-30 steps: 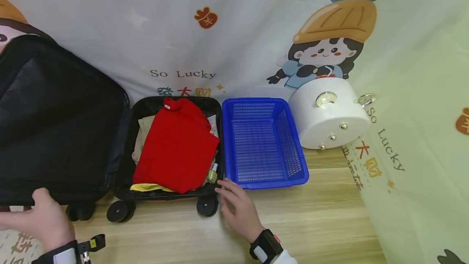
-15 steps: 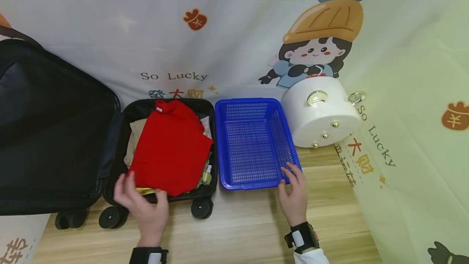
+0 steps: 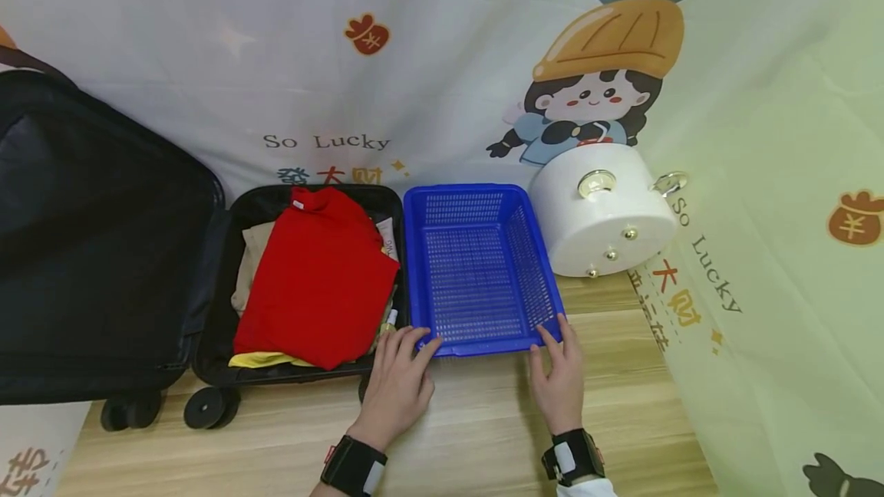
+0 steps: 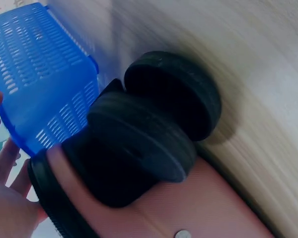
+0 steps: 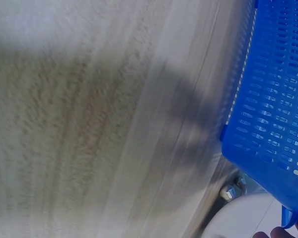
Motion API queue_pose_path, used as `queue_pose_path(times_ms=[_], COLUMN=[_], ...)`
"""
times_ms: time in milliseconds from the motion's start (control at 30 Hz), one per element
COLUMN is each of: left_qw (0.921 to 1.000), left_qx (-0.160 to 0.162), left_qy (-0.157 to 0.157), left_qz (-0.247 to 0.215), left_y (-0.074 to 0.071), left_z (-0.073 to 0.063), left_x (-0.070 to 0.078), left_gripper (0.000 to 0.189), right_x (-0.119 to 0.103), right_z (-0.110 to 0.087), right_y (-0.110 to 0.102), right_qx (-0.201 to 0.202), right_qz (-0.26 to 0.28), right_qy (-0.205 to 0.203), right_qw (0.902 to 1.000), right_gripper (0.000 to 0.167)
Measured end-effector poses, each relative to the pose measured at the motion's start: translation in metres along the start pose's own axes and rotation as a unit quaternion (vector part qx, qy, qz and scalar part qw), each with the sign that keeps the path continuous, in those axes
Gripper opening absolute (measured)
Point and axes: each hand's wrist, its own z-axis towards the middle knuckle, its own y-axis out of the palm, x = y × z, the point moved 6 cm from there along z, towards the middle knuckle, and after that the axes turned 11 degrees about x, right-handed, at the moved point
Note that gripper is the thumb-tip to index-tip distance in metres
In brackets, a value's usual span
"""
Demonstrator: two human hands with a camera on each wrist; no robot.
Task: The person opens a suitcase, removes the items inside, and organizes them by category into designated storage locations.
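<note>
A blue plastic basket [image 3: 483,346] with slotted walls stands on the wooden table. My left hand [image 3: 397,393] reaches to its near left corner, fingers stretched over the rim in the head view. In the left wrist view the fingers are spread beside the blue wall. At the near right corner my right hand [image 3: 561,386] holds the rim, fingertips over it and thumb on the outer side. Only its fingertips [image 5: 280,233] show in the right wrist view. Left of the basket lies an open suitcase [image 3: 217,313] with a folded red shirt [image 3: 318,282] on top.
Beige cloth [image 3: 252,259], yellow cloth [image 3: 265,360] and a white tube [image 3: 387,238] show around the shirt. The suitcase lid [image 3: 103,236] stands raised at left. A white drum-shaped container [image 3: 601,221] adjoins the basket's right side. Black wheels [image 4: 144,134] jut from the suitcase's near side.
My left hand has come from the suitcase lid, across the suitcase's front, to the basket's left corner. My right hand has moved right to the basket's right corner. The basket stays in place.
</note>
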Motion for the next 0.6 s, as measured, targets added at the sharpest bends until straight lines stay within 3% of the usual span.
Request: queue_pose_path(times_ms=[433, 600], left_qw=[0.9995, 0.9998], left_qx=[-0.026, -0.009], left_qy=[-0.008, -0.018], left_qz=[0.017, 0.000], left_y=[0.0032, -0.0042], left_z=[-0.0080, -0.0065], left_x=[-0.0013, -0.0023], left_gripper=[0.054, 0.052], right_x=[-0.0051, -0.0076], right_z=[-0.0096, -0.0098], right_y=[-0.0012, -0.0017], right_qx=[-0.021, -0.016], right_qz=[0.003, 0.006], right_qy=[0.024, 0.036], right_qw=[0.9995, 0.9992], right_gripper=[0.037, 0.038])
